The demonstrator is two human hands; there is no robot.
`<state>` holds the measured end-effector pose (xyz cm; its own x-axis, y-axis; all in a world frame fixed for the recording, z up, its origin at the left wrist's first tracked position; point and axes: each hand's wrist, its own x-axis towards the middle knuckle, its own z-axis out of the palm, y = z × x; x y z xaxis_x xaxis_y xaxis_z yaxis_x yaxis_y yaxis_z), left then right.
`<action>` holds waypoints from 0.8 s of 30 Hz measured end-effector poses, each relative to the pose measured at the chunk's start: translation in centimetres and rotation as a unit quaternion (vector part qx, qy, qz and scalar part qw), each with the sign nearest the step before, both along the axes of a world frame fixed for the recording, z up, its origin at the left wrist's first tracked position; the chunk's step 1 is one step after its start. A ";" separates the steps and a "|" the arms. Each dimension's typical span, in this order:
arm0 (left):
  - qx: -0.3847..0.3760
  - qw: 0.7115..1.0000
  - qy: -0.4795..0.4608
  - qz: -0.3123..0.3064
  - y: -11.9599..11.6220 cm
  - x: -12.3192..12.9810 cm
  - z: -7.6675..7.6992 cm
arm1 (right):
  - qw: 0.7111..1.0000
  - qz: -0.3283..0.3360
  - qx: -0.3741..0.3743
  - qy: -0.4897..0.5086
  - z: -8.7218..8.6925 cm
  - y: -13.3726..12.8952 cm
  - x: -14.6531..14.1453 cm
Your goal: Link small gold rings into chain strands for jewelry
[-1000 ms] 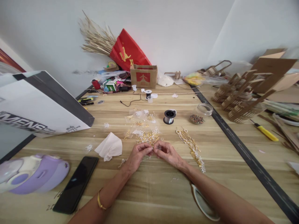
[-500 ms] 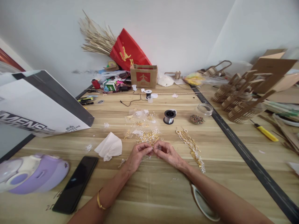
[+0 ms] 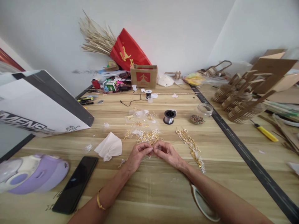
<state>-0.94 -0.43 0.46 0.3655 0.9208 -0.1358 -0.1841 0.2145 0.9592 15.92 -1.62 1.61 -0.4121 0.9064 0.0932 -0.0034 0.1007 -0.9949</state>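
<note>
"In the head view, how's your grip?"

"My left hand [image 3: 136, 157] and right hand [image 3: 168, 154] are both pinched closed, fingertips nearly meeting; anything between is too small to tell."

"And the pieces?"

"A pile of tiny gold and silver metal bits [image 3: 148, 137] lies just beyond them; a thin silver metal chain [image 3: 146, 159] lies on the bench [image 3: 158, 193] beside my left hand."

"What could go wrong?"

"A slack pinch could drop something tiny into that pile, lost among lookalikes."
</note>
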 end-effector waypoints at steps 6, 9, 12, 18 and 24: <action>-0.001 1.000 -0.005 -0.008 0.0 -0.1 -0.3 | 1.000 -0.004 0.001 -0.007 -0.3 0.1 0.0; 0.009 1.000 0.008 -0.014 0.1 -0.3 -0.5 | 1.000 -0.004 0.001 -0.006 -0.5 0.2 0.0; 0.026 0.999 0.029 -0.013 0.1 -0.3 -0.4 | 1.000 -0.005 -0.002 -0.012 -0.6 0.2 0.0; 0.077 0.992 0.104 0.004 0.0 -0.3 0.3 | 0.999 -0.018 0.000 -0.032 -1.0 0.4 0.1; 0.170 0.970 0.171 0.006 -0.1 -0.5 0.0 | 0.999 -0.017 0.003 -0.045 -1.0 0.4 0.2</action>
<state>-1.45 -0.55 0.46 0.3417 0.9376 0.0650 0.1574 -0.1253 0.9796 16.11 -1.19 0.64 -0.3877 0.9197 0.0620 0.0899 0.1047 -0.9904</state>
